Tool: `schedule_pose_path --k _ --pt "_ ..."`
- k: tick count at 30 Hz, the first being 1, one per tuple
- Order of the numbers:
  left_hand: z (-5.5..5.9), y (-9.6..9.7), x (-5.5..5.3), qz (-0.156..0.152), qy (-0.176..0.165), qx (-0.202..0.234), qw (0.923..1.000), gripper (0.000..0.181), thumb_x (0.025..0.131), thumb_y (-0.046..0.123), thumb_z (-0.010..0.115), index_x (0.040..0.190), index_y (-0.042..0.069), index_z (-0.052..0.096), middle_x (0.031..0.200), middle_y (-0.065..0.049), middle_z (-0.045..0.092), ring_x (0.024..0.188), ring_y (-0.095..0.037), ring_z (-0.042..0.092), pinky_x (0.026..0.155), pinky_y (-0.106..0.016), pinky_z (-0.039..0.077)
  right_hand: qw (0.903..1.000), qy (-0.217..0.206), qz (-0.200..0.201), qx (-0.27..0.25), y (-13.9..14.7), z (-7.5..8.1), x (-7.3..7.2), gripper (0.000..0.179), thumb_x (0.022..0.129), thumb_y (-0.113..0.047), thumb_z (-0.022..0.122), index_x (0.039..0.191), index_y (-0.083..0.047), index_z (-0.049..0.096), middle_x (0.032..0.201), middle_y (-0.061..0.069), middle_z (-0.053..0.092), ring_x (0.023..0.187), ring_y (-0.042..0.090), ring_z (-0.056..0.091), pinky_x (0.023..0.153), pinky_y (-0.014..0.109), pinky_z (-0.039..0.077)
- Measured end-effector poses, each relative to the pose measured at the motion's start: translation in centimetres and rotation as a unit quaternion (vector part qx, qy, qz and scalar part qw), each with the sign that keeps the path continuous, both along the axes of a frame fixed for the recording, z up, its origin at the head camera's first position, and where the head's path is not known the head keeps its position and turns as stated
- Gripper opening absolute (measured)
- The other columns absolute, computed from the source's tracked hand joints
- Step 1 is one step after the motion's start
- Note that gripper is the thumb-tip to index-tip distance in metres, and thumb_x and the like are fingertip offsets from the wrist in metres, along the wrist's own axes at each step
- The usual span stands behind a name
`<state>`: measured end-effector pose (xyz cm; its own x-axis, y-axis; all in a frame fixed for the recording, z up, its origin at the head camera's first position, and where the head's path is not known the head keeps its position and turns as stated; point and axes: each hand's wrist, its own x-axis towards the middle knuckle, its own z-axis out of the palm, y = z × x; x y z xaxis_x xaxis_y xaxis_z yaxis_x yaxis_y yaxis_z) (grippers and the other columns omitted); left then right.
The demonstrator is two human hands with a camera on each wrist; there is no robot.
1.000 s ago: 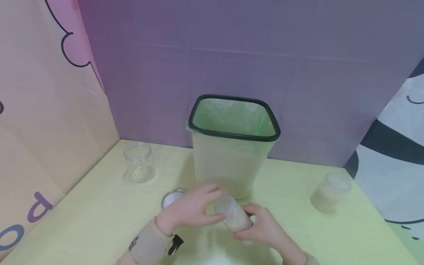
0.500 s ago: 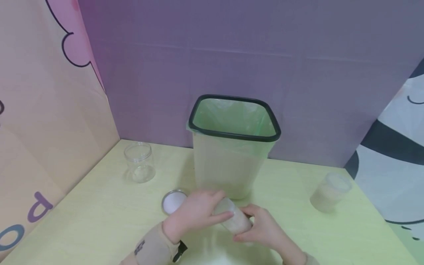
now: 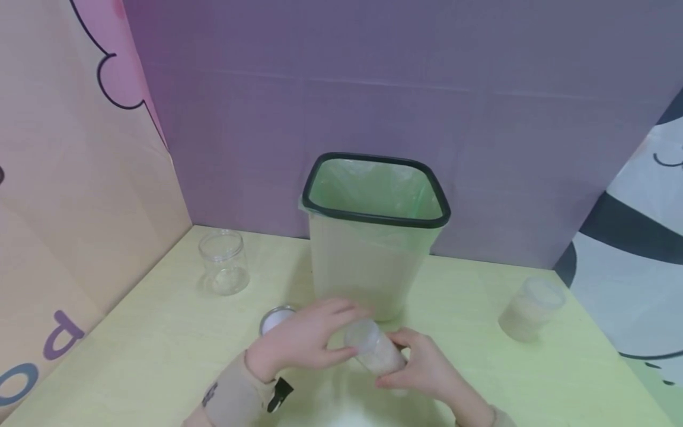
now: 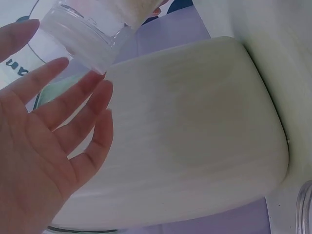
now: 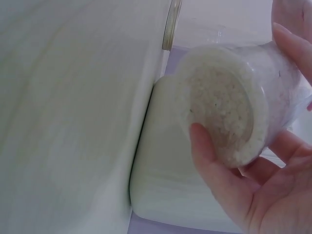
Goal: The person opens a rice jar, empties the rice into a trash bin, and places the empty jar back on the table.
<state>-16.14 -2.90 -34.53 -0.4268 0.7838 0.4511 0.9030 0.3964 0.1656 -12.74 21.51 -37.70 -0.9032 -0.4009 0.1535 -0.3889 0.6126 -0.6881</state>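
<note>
My right hand [image 3: 424,365] grips a clear plastic jar [image 3: 383,351] by its lower part, tilted with its top toward my left hand. In the right wrist view, whitish grains [image 5: 219,102] show through the jar's base. My left hand [image 3: 304,338] is spread around the jar's top. In the left wrist view its fingers [image 4: 73,105] are loosely bent, with fingertips close to the translucent top end [image 4: 80,41]; whether they touch it I cannot tell. A round silver-rimmed lid [image 3: 274,319] with a white face lies on the table, partly covered by the left hand.
Behind the hands stands a pale trash bin [image 3: 368,261] with a black rim and green liner. A clear open jar [image 3: 224,264] is at the left; another jar with pale contents [image 3: 528,311] is at the right. A purple wall [image 3: 373,89] backs the table.
Half a second ago my left hand was wrapped closer around the jar's top; its fingers have since spread and shifted back left. The right hand and jar stay nearly still.
</note>
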Motion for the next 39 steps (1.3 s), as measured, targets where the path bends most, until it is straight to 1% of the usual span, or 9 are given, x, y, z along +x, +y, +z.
schedule_pose_path --k 5,10,15,18,20,22,26,29,39 --pt "-0.1 0.1 0.0 0.002 0.007 -0.007 0.9999 0.049 0.087 0.035 0.063 0.129 0.010 0.055 0.120 -0.002 0.062 0.107 -0.016 0.059 0.095 -0.032 0.049 1.0000 -0.003 0.003 -0.001 0.0 -0.1 0.1 0.051 0.058 -0.026 0.088 0.103 -0.010 0.070 0.092 -0.002 0.064 0.082 0.005 0.057 0.069 0.021 0.048" --pt "-0.4 0.7 0.2 0.047 -0.018 -0.022 0.9985 0.044 0.092 0.040 0.056 0.126 0.012 0.057 0.116 -0.001 0.064 0.103 -0.015 0.061 0.092 -0.031 0.050 0.9999 -0.013 0.006 0.001 0.0 -0.1 0.1 0.051 0.059 -0.025 0.088 0.103 -0.008 0.069 0.092 0.000 0.064 0.082 0.006 0.057 0.068 0.022 0.048" --pt "-0.6 1.3 0.7 0.095 -0.025 -0.022 0.9950 0.042 0.095 0.043 0.050 0.116 0.009 0.061 0.103 -0.001 0.067 0.089 -0.015 0.064 0.081 -0.029 0.054 0.9997 -0.023 0.001 0.004 0.1 -0.2 0.2 0.052 0.059 -0.025 0.087 0.104 -0.007 0.069 0.094 0.001 0.065 0.083 0.007 0.058 0.068 0.022 0.050" --pt "-0.3 1.2 0.9 0.113 -0.056 -0.018 0.9919 0.052 0.096 0.046 0.047 0.125 0.004 0.056 0.117 -0.009 0.064 0.102 -0.020 0.062 0.089 -0.034 0.053 0.9998 -0.018 -0.001 0.003 0.0 -0.2 0.2 0.052 0.059 -0.026 0.088 0.104 -0.008 0.069 0.094 0.000 0.065 0.084 0.006 0.058 0.069 0.022 0.050" --pt "0.0 0.9 0.9 0.104 -0.077 -0.008 0.9915 0.057 0.095 0.046 0.049 0.132 0.003 0.050 0.128 -0.012 0.058 0.115 -0.024 0.057 0.097 -0.038 0.049 0.9999 -0.015 -0.001 0.001 0.0 -0.1 0.1 0.052 0.059 -0.027 0.088 0.104 -0.008 0.069 0.094 0.000 0.066 0.084 0.007 0.058 0.070 0.022 0.049" --pt "0.2 0.5 0.8 0.080 -0.074 -0.001 0.9940 0.060 0.092 0.043 0.056 0.136 0.005 0.047 0.136 -0.013 0.052 0.124 -0.025 0.051 0.104 -0.040 0.043 0.9999 -0.013 -0.001 -0.002 0.0 0.0 0.1 0.052 0.060 -0.027 0.088 0.104 -0.008 0.069 0.094 0.000 0.066 0.085 0.007 0.059 0.070 0.022 0.049" --pt "0.4 0.1 0.6 0.013 -0.016 0.012 0.9997 0.058 0.081 0.034 0.070 0.131 0.010 0.054 0.129 -0.007 0.057 0.119 -0.021 0.054 0.102 -0.037 0.045 0.9999 -0.012 -0.001 -0.004 0.0 0.0 0.1 0.052 0.059 -0.027 0.088 0.104 -0.009 0.069 0.095 0.000 0.066 0.085 0.007 0.059 0.070 0.022 0.049" --pt "0.3 0.1 0.5 -0.007 0.012 0.017 0.9998 0.055 0.078 0.030 0.073 0.127 0.011 0.057 0.123 -0.004 0.061 0.112 -0.018 0.058 0.098 -0.034 0.048 1.0000 -0.006 0.000 -0.004 0.0 -0.1 0.2 0.052 0.059 -0.027 0.088 0.104 -0.009 0.069 0.095 -0.001 0.067 0.085 0.007 0.059 0.070 0.022 0.049" --pt "-0.1 0.6 0.6 0.038 -0.033 -0.003 0.9987 0.046 0.088 0.036 0.063 0.128 0.012 0.057 0.119 -0.001 0.063 0.106 -0.015 0.060 0.094 -0.030 0.050 1.0000 -0.001 0.006 -0.004 0.0 0.1 0.1 0.054 0.059 -0.026 0.088 0.106 -0.008 0.068 0.096 0.000 0.067 0.085 0.009 0.059 0.070 0.022 0.049"
